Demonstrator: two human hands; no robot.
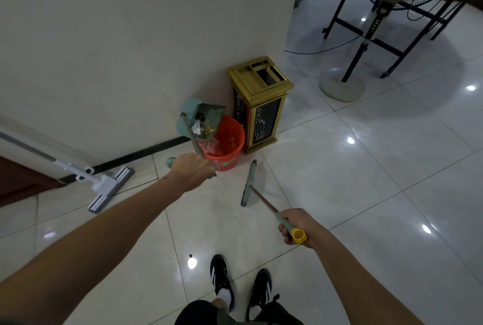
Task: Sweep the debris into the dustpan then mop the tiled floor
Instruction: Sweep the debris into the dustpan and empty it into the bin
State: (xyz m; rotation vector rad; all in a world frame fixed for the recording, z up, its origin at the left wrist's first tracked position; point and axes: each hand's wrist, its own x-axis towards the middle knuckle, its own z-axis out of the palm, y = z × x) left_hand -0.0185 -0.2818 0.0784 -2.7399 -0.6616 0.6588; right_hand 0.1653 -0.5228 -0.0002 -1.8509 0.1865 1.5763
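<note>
My left hand grips the handle of a teal dustpan. The pan is raised and tilted over an orange bucket, with paper scraps and yellow bits sliding from it. My right hand holds the green and yellow handle end of a broom. The teal broom head rests on the white tiles just in front of the bucket. A white flat mop leans against the wall at the left, its head on the floor.
A gold and black bin stands against the wall beside the bucket. A standing fan with a round base, a cable and black folding table legs fill the upper right. My feet in black shoes stand below.
</note>
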